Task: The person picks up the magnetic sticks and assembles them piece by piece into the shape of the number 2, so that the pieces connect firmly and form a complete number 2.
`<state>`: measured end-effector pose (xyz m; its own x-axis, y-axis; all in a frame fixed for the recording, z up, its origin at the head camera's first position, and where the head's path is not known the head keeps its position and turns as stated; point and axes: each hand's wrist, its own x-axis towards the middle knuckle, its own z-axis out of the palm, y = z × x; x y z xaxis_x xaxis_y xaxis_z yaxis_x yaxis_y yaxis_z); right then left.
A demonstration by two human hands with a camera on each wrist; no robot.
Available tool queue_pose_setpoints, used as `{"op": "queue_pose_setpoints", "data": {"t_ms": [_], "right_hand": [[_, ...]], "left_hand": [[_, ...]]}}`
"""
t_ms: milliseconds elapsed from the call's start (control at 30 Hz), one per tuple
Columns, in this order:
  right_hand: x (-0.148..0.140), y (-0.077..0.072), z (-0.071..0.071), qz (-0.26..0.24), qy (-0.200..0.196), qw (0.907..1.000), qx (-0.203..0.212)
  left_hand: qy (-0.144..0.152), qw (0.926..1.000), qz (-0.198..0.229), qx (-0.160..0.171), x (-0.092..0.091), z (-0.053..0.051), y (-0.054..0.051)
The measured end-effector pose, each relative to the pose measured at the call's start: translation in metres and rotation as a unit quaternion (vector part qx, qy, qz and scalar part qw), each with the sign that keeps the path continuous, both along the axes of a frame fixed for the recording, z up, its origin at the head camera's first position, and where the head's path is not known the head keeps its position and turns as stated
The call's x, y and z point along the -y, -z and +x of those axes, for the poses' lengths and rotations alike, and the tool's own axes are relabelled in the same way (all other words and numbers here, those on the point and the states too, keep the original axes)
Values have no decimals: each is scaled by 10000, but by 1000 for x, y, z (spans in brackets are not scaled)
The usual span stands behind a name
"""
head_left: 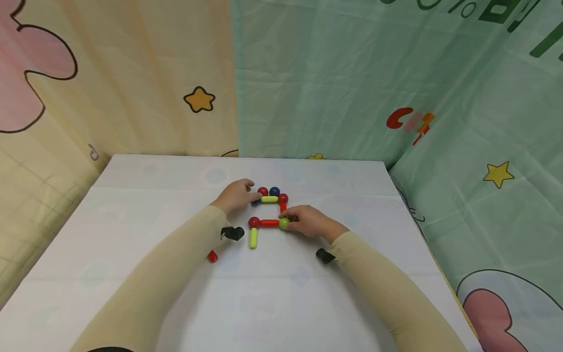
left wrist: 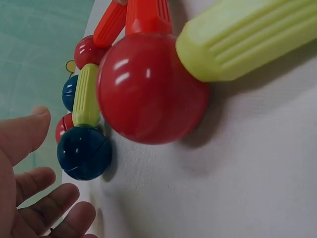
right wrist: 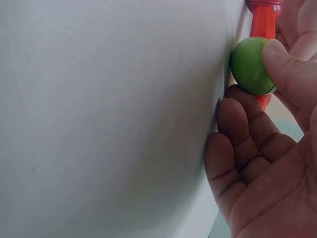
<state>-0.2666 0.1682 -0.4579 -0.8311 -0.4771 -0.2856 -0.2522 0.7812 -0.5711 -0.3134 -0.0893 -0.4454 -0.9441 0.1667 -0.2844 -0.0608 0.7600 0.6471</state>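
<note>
A chain of toy sticks and balls lies on the white table. My right hand [head_left: 311,221] pinches the green ball [head_left: 284,224], with the thumb on it in the right wrist view. From that ball a red stick [head_left: 269,223] runs left to a red ball [head_left: 254,222], where a yellow stick [head_left: 253,238] points toward me. Another red stick [head_left: 283,208] leads up to a red ball [head_left: 283,198], then a yellow stick [head_left: 270,199] ends at a dark blue ball [left wrist: 84,152]. Beside that blue ball my left hand [head_left: 235,196] hovers with relaxed fingers, holding nothing.
Behind the upper yellow stick sit a red ball [head_left: 262,191] and a blue ball [head_left: 274,191]. A red piece [head_left: 213,256] shows partly from under the left sleeve. Printed curtains [head_left: 308,88] hang behind the white table [head_left: 272,303] and along its sides.
</note>
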Motion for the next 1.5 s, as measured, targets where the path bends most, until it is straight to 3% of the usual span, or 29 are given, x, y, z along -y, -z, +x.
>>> {"op": "queue_pose_setpoints", "data": {"t_ms": [533, 867, 1233, 1500], "right_hand": [[0, 2, -1, 5, -27, 10000, 3], [1, 1, 0, 51, 18, 10000, 18], [1, 1, 1, 32, 52, 10000, 21], [1, 2, -1, 52, 17, 10000, -10]], "left_hand": [[-168, 9998, 38, -63, -20, -10, 14], [-157, 9995, -109, -259, -24, -10, 14], [-294, 9993, -86, -225, -25, -12, 16], [-392, 9984, 76, -399, -25, -12, 19]]}}
